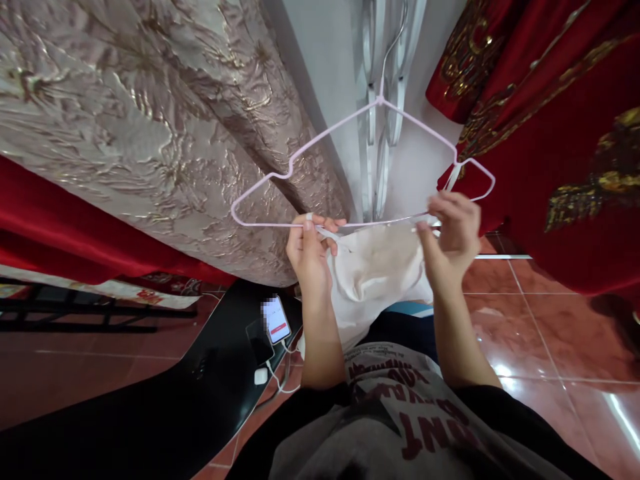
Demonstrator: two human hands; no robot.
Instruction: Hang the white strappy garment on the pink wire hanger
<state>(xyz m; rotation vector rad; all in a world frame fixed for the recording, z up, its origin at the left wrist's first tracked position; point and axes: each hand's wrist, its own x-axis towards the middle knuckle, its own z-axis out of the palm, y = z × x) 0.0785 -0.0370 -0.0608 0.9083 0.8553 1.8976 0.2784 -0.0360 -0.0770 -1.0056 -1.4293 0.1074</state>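
Note:
A thin pale pink wire hanger (320,137) hangs by its hook from a metal fixture on the wall. A small cream garment (375,267) droops below the hanger's bottom bar. My left hand (311,250) is closed, pinching a white strap of the garment at the bar's left part. My right hand (453,233) is also closed, fingers pinching the garment's other strap near the hanger's right notch.
A beige embroidered curtain (150,120) fills the upper left. Red and gold cloth (565,133) hangs at the right. A phone (277,320) with a white charger cable lies on a black surface (165,393) below. The floor is glossy red tile (550,333).

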